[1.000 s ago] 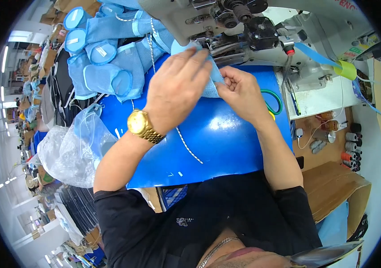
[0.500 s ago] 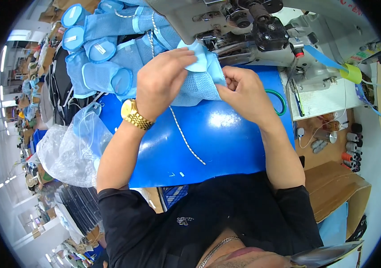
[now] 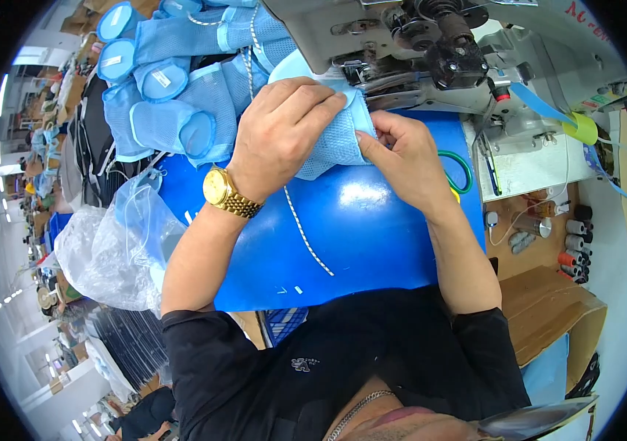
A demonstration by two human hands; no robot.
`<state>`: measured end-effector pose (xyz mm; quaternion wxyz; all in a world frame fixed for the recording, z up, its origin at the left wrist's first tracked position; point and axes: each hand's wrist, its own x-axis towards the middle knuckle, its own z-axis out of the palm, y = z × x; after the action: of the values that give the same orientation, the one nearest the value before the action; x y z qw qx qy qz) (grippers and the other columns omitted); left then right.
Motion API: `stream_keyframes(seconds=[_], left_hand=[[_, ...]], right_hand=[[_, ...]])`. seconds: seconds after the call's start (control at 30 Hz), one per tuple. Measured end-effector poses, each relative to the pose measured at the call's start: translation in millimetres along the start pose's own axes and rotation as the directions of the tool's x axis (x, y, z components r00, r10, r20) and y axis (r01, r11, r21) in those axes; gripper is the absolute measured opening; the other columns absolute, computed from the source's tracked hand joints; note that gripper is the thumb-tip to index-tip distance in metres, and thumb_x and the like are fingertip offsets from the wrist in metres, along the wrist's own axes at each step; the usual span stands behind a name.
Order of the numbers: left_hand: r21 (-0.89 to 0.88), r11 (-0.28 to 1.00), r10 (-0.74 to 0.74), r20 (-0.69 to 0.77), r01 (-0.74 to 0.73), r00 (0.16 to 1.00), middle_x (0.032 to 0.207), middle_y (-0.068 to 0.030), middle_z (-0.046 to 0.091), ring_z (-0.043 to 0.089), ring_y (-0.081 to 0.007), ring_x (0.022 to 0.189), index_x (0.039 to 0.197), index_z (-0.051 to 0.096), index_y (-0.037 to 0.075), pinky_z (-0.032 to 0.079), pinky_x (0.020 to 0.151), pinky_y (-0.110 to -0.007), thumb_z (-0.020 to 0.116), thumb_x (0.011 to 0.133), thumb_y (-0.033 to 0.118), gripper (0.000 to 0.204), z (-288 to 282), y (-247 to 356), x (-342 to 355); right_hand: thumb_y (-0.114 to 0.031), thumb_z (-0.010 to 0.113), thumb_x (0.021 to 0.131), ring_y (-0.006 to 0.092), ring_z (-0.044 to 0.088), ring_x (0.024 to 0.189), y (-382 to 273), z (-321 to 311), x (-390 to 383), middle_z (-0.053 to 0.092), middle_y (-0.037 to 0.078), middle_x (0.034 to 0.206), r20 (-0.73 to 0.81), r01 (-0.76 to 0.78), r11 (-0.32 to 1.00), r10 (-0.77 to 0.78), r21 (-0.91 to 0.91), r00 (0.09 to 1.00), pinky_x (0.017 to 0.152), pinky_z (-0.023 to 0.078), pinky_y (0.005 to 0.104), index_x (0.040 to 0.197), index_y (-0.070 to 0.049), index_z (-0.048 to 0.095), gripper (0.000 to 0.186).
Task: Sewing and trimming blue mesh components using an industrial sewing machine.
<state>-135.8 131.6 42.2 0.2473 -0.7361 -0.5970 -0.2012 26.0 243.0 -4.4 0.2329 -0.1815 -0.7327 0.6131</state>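
Observation:
My left hand, a gold watch at its wrist, has its fingers curled over a light blue piece of mesh and smooth fabric below the sewing machine head. My right hand pinches that piece's right edge between thumb and fingers. Part of the fabric lies hidden under my left hand. A striped cord trails down the blue mat.
Blue mesh bags are piled at upper left, beside clear plastic. Green-handled scissors lie right of my right hand. Thread cones and a cardboard box are at right. Another person is at lower left.
My left hand has shifted right from half a second ago, its fingers closing over the fabric. My right hand has moved slightly down, still pinching. Another person has appeared at lower left.

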Motion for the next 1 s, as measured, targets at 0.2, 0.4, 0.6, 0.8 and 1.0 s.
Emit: stream_keyframes(seconds=[0.2,0.4,0.6,0.8,1.0], left_hand=[[-0.018,1.000,-0.017,0.002,0.017,1.000,0.095,-0.0058,0.064,0.062,-0.0218,0.090,0.101,0.066,0.005,0.050,0.075,-0.033,0.061,0.074,0.008,0.027,3,3,4],[-0.028,0.998,-0.056,-0.011,0.056,0.998,0.090,-0.0050,0.062,0.060,-0.0207,0.085,0.099,0.066,0.004,0.048,0.070,-0.033,0.061,0.074,0.008,0.026,6,14,9],[-0.017,0.990,-0.142,0.026,0.142,0.990,0.089,-0.0054,0.064,0.061,-0.0230,0.082,0.101,0.066,0.006,0.048,0.069,-0.035,0.064,0.073,0.002,0.028,1,23,12],[0.015,0.973,-0.230,0.019,0.230,0.973,0.086,-0.0069,0.062,0.059,-0.0244,0.077,0.099,0.066,0.006,0.048,0.068,-0.035,0.065,0.073,0.001,0.027,6,32,14],[0.040,0.962,-0.272,0.013,0.272,0.962,0.085,-0.0059,0.062,0.059,-0.0242,0.077,0.097,0.066,0.006,0.048,0.068,-0.035,0.067,0.072,0.001,0.026,8,38,20]], right_hand=[[-0.011,0.065,0.085,0.0078,0.046,0.055,5,1,1,0.053,0.001,0.063,-0.004,-0.011,0.998,0.011,0.065,1.000,0.050,0.037,0.0255,0.095,0.001,0.065,0.016],[-0.010,0.066,0.085,0.0051,0.043,0.056,7,-1,2,0.051,-0.002,0.064,-0.009,0.000,0.993,0.001,0.118,1.000,0.050,0.035,0.0237,0.097,0.001,0.066,0.016],[-0.010,0.066,0.085,0.0039,0.043,0.057,7,-2,4,0.053,-0.003,0.065,-0.004,0.024,0.991,-0.024,0.132,1.000,0.050,0.035,0.0227,0.100,0.000,0.067,0.018],[-0.010,0.066,0.085,0.0050,0.043,0.056,6,-7,5,0.053,-0.002,0.064,0.004,0.008,0.997,-0.008,0.071,1.000,0.050,0.035,0.0230,0.100,0.001,0.067,0.019],[-0.011,0.067,0.084,0.0075,0.047,0.054,-3,-10,8,0.054,0.003,0.061,-0.048,0.068,0.996,-0.070,-0.050,0.996,0.050,0.038,0.0254,0.091,0.002,0.066,0.015]])
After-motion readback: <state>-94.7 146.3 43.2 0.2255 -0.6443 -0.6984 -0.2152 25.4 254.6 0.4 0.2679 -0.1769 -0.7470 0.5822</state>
